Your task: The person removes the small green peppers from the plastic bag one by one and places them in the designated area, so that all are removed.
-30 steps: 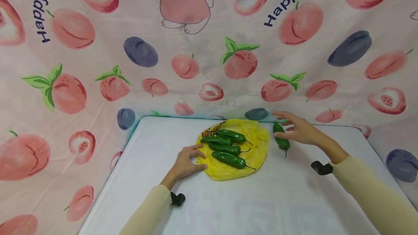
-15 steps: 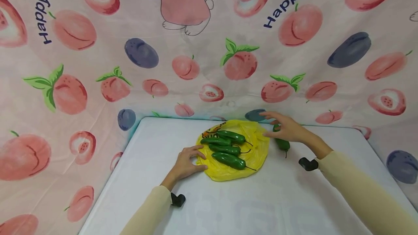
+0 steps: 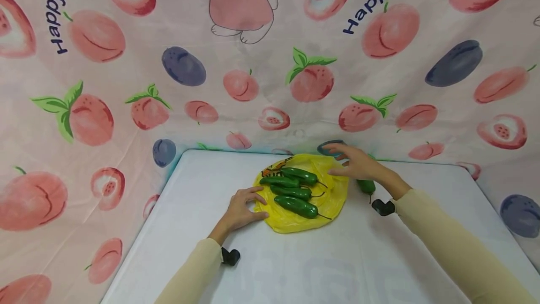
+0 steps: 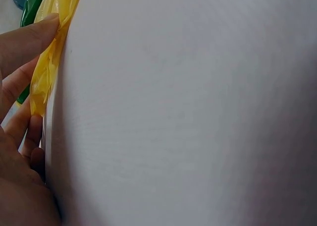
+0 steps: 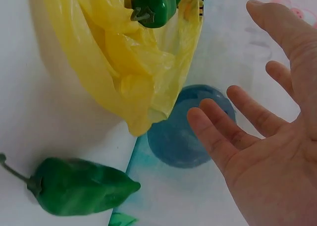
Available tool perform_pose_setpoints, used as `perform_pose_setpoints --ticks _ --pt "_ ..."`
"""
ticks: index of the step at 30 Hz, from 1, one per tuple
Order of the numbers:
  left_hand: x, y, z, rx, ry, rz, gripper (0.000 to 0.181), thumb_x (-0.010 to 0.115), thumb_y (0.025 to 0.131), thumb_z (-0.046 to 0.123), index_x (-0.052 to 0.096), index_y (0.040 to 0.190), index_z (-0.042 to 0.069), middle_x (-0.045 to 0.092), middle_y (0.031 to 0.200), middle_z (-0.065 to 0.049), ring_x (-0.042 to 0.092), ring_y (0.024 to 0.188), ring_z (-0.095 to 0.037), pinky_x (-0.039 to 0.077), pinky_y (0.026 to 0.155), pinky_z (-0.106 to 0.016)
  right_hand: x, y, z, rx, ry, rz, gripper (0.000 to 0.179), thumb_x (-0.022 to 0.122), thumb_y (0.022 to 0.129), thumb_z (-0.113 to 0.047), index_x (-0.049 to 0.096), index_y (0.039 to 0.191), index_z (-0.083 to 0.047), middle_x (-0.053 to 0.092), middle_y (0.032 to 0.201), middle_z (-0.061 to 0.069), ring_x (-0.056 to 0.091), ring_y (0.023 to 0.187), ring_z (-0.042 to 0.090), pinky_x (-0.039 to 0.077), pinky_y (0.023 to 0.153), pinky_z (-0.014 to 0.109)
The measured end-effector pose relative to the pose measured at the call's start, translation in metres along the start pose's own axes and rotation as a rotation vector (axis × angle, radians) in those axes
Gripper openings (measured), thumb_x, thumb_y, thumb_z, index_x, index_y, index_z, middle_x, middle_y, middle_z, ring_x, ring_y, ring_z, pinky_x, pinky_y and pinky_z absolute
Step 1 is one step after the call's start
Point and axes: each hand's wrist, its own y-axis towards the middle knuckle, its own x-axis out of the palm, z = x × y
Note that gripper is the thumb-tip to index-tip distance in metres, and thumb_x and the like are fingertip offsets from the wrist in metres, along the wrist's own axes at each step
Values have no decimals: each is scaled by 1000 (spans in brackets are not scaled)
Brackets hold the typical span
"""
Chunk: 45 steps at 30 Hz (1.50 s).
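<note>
A yellow plastic bag (image 3: pixel 278 223) lies flattened on the white table, with several glossy green peppers (image 3: pixel 295 206) side by side on it, stems to the right. My left hand (image 3: pixel 239 210) rests at the bag's left edge, thumb and fingers spread apart and touching the plastic. In the left wrist view the thumb (image 4: pixel 29 40) lies along the yellow edge. My right hand (image 3: pixel 358 163) hovers over the bag's right end, fingers spread, nothing in them. Another green pepper (image 5: pixel 79 187) lies loose just right of the bag, partly covered by the right forearm in the head view.
The white table (image 3: pixel 190 177) ends at the back and left against a pink fruit-print cloth (image 3: pixel 261 60). Black wrist devices (image 3: pixel 230 257) sit at both sleeve cuffs.
My right hand has moved left from above the loose pepper to the bag's right end. The left hand, the bag and the peppers have stayed in place.
</note>
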Motion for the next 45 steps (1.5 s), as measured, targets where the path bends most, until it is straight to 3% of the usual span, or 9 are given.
perform_pose_setpoints --ticks 9,26,38,45 --pt "-3 -1 1 -5 5 2 23 89 80 35 77 99 27 56 150 0 43 140 -33 23 116 -63 19 19 -1 17 13 -28 73 81 90 -28 45 153 -16 51 149 24 57 125 46 51 100 57" --pt "-1 -1 -2 -7 3 1 23 89 80 35 77 98 29 55 150 2 44 138 -30 25 116 -62 49 47 -6 1 65 -83 73 79 92 -28 44 154 -11 53 146 24 60 122 44 53 98 55" --pt "1 -1 -1 9 16 -5 24 88 80 36 76 99 28 55 150 2 45 137 -30 26 115 -60 62 56 -4 87 69 -156 69 75 96 -26 43 156 -19 51 147 25 60 124 43 51 100 56" --pt "0 -1 -1 13 7 1 23 88 81 36 77 99 27 55 150 1 45 137 -30 26 115 -61 68 66 2 48 51 -194 66 74 96 -20 44 155 -16 53 145 24 60 124 41 51 101 54"
